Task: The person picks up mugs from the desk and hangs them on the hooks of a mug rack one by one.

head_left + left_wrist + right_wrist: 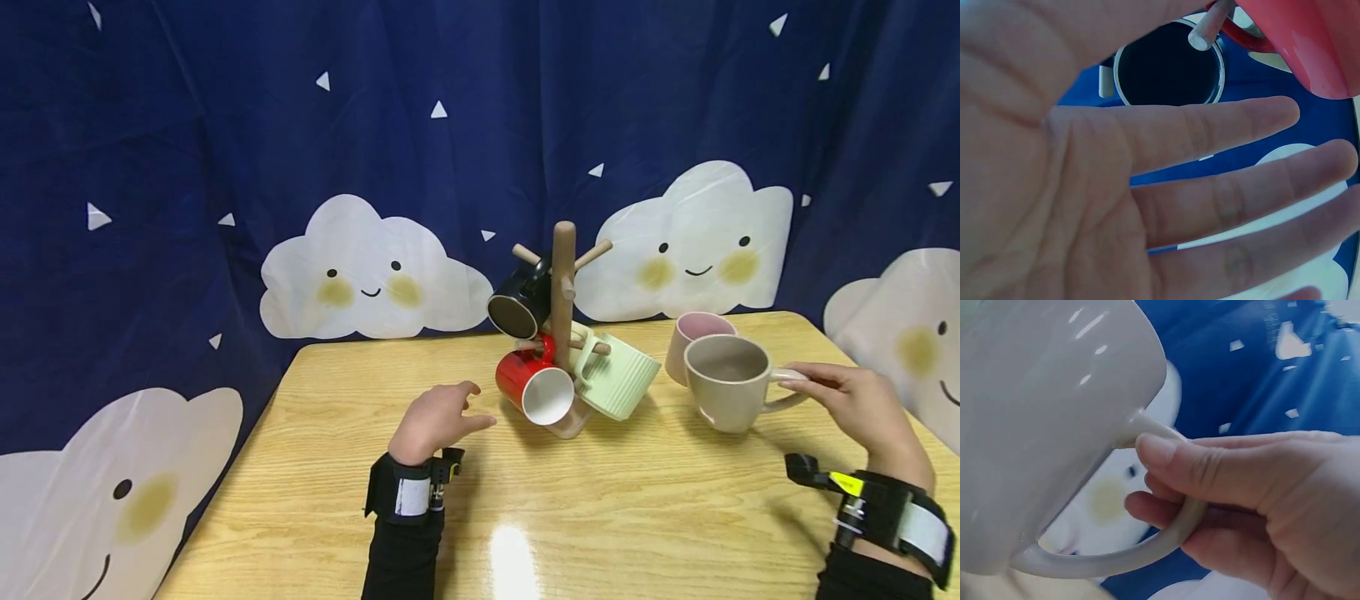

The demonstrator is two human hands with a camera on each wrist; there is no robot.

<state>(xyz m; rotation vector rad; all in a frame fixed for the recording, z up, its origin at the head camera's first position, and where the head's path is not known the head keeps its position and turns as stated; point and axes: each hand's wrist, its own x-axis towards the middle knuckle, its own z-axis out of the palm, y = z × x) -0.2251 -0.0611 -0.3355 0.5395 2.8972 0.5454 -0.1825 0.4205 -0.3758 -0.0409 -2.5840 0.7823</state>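
Observation:
My right hand (pixel 862 404) pinches the handle of a beige mug (pixel 726 387), thumb on top and fingers through the loop, as the right wrist view shows. The mug is nearly upright at the right of the table. My left hand (pixel 442 421) is beside the red mug (pixel 517 375), its fingers straight and apart, holding nothing. That red mug hangs from a low peg of the wooden mug tree (pixel 563 292), its white inside facing the front. A black mug (pixel 517 300) hangs higher up, and a pale green ribbed mug (pixel 621 379) hangs on the right side.
A pink mug (pixel 693 333) stands behind the beige one, partly hidden by it. Behind the mug tree a cream-coloured mug (pixel 580 333) shows in part. The wooden table (pixel 600 500) ends at a dark blue curtain (pixel 450 50) with clouds. Bare upper pegs (pixel 594 253) stick out from the post.

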